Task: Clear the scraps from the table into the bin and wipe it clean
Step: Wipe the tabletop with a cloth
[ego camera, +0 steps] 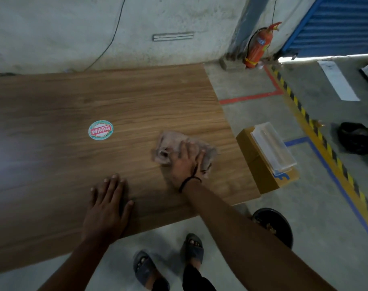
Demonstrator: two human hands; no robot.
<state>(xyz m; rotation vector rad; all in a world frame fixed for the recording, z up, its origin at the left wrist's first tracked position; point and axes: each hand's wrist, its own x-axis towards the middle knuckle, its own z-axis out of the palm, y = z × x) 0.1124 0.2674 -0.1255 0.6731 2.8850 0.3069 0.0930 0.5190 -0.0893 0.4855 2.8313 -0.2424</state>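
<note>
As the right hand [184, 162] presses seemingly crumpled cloth [164, 147], sticker [100, 130] lies apart

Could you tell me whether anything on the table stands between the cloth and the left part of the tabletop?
Only two things: a round label lying flat on the table, left of the cloth under the right hand, and the left hand resting flat near the front edge. Nothing else shows there.

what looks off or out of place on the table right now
Only the round printed label stands out: it lies flat on the wooden table, alone, its lettering upside down from here. No scraps or spills show on the top. The crumpled cloth under the right hand belongs to the wiping.
</note>
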